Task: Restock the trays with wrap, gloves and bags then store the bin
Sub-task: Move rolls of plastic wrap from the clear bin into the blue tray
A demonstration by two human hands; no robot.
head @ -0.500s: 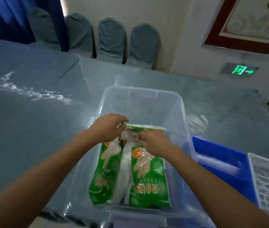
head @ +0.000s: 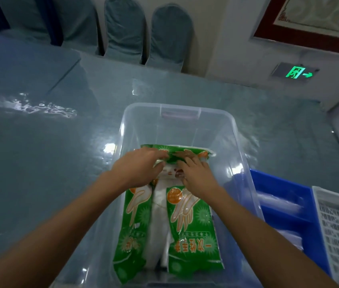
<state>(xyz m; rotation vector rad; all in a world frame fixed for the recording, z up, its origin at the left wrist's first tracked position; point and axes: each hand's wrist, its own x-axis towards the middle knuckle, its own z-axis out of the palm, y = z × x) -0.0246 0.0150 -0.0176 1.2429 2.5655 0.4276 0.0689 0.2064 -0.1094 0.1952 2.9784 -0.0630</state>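
you're on the gloves step: both hands, left (head: 141, 166) and right (head: 197, 175), pinch the glove packs (head: 187, 229) inside the clear bin (head: 176, 110) on the worktop. next, lift them toward the blue tray (head: 268, 179) at 3 o'clock.

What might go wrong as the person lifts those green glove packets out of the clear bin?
Both hands, left hand and right hand, pinch only the top edges of the glove packets, so the limp packs might slip or sag apart. They could also snag on the clear bin wall on the way up. The blue tray sits close on the right, so a swinging packet may knock it.
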